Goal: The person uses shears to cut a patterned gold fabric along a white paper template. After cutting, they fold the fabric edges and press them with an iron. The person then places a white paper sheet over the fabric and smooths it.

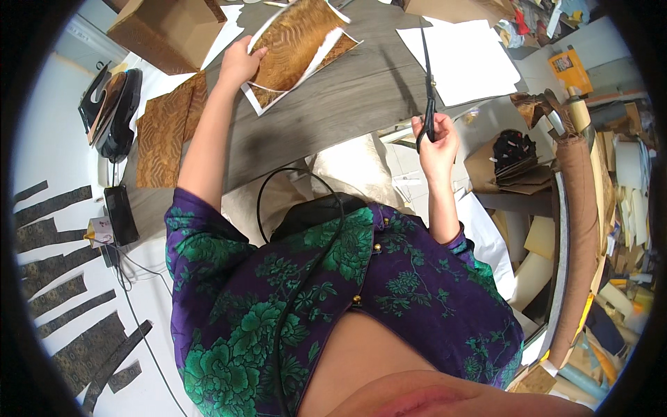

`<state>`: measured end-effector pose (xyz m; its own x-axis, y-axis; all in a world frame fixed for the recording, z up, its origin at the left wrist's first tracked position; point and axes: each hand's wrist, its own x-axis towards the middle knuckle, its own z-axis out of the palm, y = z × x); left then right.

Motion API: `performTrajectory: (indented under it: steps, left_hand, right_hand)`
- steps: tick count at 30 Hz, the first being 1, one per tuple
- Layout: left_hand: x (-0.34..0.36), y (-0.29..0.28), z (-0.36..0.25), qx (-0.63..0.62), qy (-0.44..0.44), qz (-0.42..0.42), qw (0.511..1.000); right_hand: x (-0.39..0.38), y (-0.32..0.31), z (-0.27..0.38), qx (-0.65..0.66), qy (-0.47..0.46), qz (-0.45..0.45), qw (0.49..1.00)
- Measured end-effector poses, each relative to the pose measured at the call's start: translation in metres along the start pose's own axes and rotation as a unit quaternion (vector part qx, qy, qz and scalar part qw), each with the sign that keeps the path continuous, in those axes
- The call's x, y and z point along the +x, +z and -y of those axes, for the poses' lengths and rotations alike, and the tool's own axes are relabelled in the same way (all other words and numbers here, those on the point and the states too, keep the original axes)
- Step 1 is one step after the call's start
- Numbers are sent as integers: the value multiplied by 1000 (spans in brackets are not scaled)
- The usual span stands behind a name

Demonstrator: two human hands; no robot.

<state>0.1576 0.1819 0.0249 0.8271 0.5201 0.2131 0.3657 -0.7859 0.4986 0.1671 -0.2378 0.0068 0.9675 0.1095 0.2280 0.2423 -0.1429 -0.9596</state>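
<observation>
Jacket point(306, 278): worn near the camera, patterned with green flowers on purple.
Left hand point(241, 64): closed on the left edge of a brown patterned sheet point(299, 42), thumb on top.
Sheet's place: held at the grey table point(347, 94), between cardboard box point(156, 35) and white paper point(472, 62).
Right hand point(439, 139): wrapped round the handles of black scissors point(430, 111), blades pointed away from the body.

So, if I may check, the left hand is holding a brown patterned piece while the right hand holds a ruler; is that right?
Not quite: the head view shows the right hand holding black-handled scissors, not a ruler. The left hand is indeed holding a brown patterned piece.
</observation>
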Motion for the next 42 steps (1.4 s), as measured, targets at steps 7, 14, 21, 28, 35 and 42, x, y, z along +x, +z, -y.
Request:
performTrajectory:
  steps: [7,14,21,28,35,42]
  left_hand:
    - [-96,-25,-78,-510,-41,-93,854]
    - [-201,-21,-126,-512,-24,-117,851]
    - [-218,-17,-105,-434,64,-33,898]
    - [-215,-41,-103,-364,64,-128,920]
    - [-205,-60,-105,-387,48,-161,906]
    - [-206,-59,-117,-370,70,-168,911]
  right_hand:
    - [-28,4,22,177,99,90,975]
    - [-40,44,57,221,63,98,968]
    - [-44,40,45,220,64,139,963]
    - [-63,-24,23,104,102,191,971]
    - [-100,-63,26,107,178,291,934]
    - [-97,-38,33,167,161,299,926]
